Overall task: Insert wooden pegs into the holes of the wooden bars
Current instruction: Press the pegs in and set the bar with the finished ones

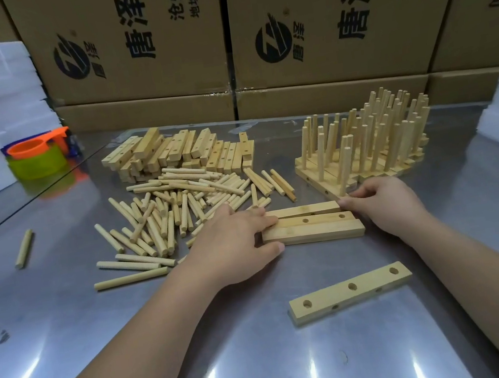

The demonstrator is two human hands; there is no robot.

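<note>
Nearest the person, a single pale wooden bar with three round holes [351,291] lies flat on the shiny steel table [252,366], holes facing up and all empty. Its long axis runs left to right, with the right end angled a little away from the person.

Just beyond it, three more pale bars [312,228] lie side by side and touching, long axes left to right. The middle one shows its holes on top, while the other two show plain faces. The left hand [237,245] rests at their left ends, fingers fairly straight and close together over the bars and the thumb [278,247] against the near bar's front edge. The right hand [383,204] meets the right end of the farthest bar with bent fingertips [345,202]. Whether it pinches or only pushes cannot be told. Neither hand holds a peg.

Behind the left hand sprawls a heap of loose round wooden pegs [179,205], pointing every way, and one stray peg [24,249] lies well apart to the left. Farther back is a stack of unfilled bars [178,154]. To the right stands a cluster of finished bars with pegs upright [364,142], some leaning.

The job looks to be partly done: a good batch is finished, yet many bars and pegs remain. The four near bars seem to be next, likely being lined up for filling.
</note>
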